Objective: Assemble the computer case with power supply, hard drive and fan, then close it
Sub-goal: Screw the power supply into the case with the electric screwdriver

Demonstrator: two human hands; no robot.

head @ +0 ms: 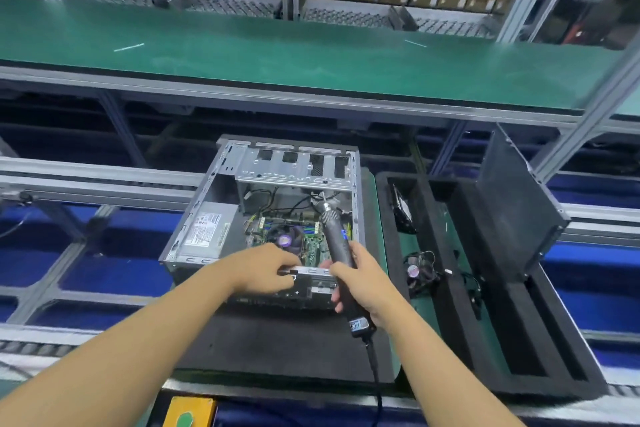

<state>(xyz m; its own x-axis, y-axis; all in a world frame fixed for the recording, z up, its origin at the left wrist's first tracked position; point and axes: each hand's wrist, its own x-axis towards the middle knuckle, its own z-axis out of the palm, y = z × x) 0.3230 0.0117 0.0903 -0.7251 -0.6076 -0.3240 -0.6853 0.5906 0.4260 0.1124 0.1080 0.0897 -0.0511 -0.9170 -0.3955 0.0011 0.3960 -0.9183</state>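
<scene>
**Open computer case partly fitted, screwdriver held over it**

A person's view down onto a computer case lying on its side with the open side up. It rests on a dark foam mat on a green worktop.

Inside the case, a grey power supply already sits in the left part. A green motherboard lies to its right. The metal drive cage runs along the far edge, and whether a drive is inside it cannot be told.

The right hand is wrapped around a corded electric screwdriver. Its tip points away from the person, over the far right of the case interior near the drive cage. The left hand lies on the near rim of the case with its fingers curled down and gripping the rim. Whether something small sits between the fingertips cannot be told.

To the right stands a black foam tray with long slots. A small fan with its cable lies loose in it, well apart from the case. A dark flat part stands in the tray's far left slot and may be the hard drive. The black side panel leans upright at the tray's far right.

The power supply looks done. The fan is not yet fitted, the hard drive probably not, and the case is not yet closed.
</scene>
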